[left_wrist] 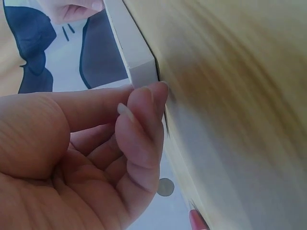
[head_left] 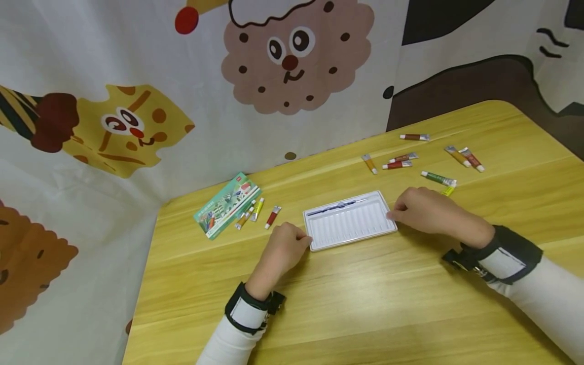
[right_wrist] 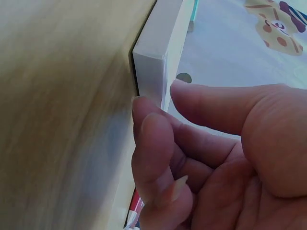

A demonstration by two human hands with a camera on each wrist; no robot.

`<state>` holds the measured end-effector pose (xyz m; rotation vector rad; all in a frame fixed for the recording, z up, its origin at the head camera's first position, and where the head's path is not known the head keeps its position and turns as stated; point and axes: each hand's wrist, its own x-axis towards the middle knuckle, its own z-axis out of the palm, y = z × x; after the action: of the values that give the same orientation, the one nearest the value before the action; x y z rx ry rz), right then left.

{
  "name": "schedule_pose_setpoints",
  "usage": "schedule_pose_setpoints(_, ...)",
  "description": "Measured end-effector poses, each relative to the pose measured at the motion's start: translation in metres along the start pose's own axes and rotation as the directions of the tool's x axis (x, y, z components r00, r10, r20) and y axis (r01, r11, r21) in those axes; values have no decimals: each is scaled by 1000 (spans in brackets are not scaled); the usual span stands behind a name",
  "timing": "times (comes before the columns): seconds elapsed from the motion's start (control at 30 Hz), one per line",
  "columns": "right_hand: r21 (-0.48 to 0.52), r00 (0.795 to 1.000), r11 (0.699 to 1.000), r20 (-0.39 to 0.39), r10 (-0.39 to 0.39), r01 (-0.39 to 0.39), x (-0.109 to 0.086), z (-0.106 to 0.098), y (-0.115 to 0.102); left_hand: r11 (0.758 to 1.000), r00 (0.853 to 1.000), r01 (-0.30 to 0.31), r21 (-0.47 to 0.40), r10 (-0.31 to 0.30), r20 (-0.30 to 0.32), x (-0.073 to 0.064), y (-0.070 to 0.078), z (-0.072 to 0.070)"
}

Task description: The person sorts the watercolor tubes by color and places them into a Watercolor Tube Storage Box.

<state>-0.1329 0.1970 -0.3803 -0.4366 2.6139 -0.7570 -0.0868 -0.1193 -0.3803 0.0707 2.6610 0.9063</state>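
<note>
A white plastic paint tray (head_left: 351,223) with a row of narrow slots lies on the wooden table. In its long groove rests a thin paintbrush (head_left: 337,207) with a dark blue handle. My left hand (head_left: 284,248) pinches the tray's near left corner between thumb and curled fingers. At the right end, my right hand (head_left: 422,210) holds the short side, thumb at the top edge and fingers against the side wall. The right wrist view shows the white box-like end of the tray (right_wrist: 151,72) at those fingertips.
Left of the tray lies a green paint box (head_left: 228,205), with a red paint tube (head_left: 272,217) and two yellowish tubes beside it. Several more tubes, among them a green tube (head_left: 439,178) and a brown tube (head_left: 414,137), are scattered behind the right hand. A cartoon-printed curtain (head_left: 205,137) hangs behind the table.
</note>
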Motion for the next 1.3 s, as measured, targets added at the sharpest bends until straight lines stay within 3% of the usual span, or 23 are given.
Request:
schedule_pose_setpoints(0.27,22,999,1000,-32,4,-3,8,-1,4,1000,1000,7,1,-7,-2,3,0,0)
schedule_pose_setpoints(0.43,28,1000,1000,-19,4,-3,9,-1,6,996,995,11,91,-2,-98,6,-3,-2)
schedule_pose_setpoints(0.6,34,1000,999,-3,10,-9,9,-1,6,982,973,34,185,9,-230,9,-8,-6)
schedule_pose_setpoints(0.73,32,1000,999,4,3,-3,10,-1,6,976,951,74,206,-7,-310,14,-14,-12)
schedule_pose_setpoints(0.87,34,1000,999,8,-1,1,11,-2,5,970,917,107,217,-12,-398,20,-22,-20)
schedule_pose_setpoints(0.97,31,1000,1000,12,-1,0,11,-2,4,967,904,125,223,-18,-427,24,-28,-25)
schedule_pose_setpoints(1.3,28,1000,1000,7,-2,2,13,-1,5,959,925,192,207,-106,-366,35,-38,-36)
